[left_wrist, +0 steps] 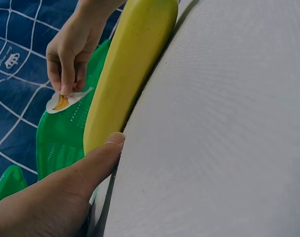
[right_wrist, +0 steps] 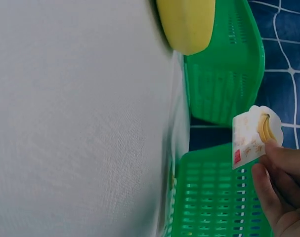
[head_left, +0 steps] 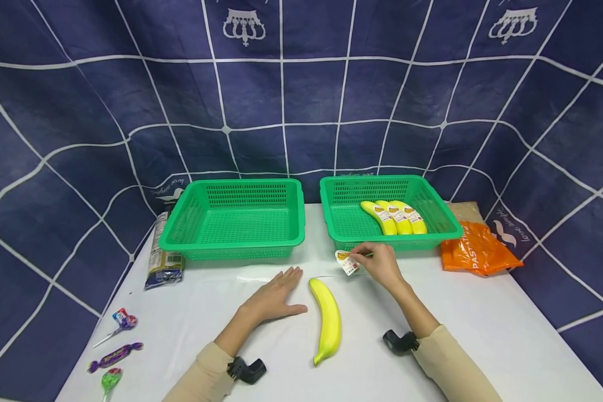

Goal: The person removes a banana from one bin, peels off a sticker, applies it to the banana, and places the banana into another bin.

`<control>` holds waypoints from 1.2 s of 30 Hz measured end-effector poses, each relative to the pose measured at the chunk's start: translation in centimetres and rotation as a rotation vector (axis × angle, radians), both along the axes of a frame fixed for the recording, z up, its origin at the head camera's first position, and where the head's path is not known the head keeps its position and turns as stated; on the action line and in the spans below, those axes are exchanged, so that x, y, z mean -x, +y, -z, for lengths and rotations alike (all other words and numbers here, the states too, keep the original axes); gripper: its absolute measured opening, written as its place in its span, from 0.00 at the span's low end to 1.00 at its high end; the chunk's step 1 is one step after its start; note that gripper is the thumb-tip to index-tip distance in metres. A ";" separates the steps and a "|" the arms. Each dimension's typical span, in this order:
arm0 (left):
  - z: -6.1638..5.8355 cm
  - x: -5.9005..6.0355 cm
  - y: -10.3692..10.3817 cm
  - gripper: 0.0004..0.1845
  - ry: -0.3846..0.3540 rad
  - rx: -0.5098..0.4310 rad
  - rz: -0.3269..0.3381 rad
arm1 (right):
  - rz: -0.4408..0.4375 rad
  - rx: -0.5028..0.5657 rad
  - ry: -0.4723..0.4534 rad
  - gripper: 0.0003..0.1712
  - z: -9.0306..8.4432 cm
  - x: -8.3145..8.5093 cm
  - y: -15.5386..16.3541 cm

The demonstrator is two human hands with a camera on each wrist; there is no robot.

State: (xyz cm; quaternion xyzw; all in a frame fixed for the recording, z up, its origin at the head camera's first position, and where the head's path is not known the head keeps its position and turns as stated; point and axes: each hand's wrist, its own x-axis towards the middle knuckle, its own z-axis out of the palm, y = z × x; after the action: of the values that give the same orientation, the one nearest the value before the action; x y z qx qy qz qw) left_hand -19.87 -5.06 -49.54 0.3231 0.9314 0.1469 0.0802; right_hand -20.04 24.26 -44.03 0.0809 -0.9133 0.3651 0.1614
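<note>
While right hand (head_left: 379,263) pinches a sticker (head_left: 347,262), labelling is under way.
Left hand (head_left: 276,296) lies flat, fingers straight, thumb against the banana (head_left: 326,318) mid-tabletop; likely next: press sticker squarely onto peel.

Bright, even light leaves only faint shadows on the table (head_left: 482,329), the head view bows the backdrop (head_left: 80,111) toward its edges, and both wrist views blur near surfaces.

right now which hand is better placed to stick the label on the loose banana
Right. The right hand already pinches the sticker just beyond the banana on the table. The left hand lies flat beside the banana, thumb at its side, placed to steady it.
</note>
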 end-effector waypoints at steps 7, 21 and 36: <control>0.0 0.1 0.0 0.54 0.012 -0.015 0.000 | -0.016 0.020 -0.002 0.02 -0.4 -0.7 -0.6; -0.1 -0.7 0.6 0.55 0.040 -0.074 0.009 | -0.035 0.048 -0.007 0.03 -1.2 -2.6 -2.2; -0.9 -5.4 2.4 0.65 -0.179 -0.186 -0.002 | -0.041 0.077 -0.001 0.03 -2.3 -4.2 -2.2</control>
State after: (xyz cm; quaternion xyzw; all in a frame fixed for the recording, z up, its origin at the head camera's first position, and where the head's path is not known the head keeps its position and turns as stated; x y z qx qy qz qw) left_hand -14.43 -2.71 -48.61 0.3138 0.9033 0.2610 0.1324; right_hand -15.79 22.02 -41.75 0.0934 -0.8967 0.4033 0.1566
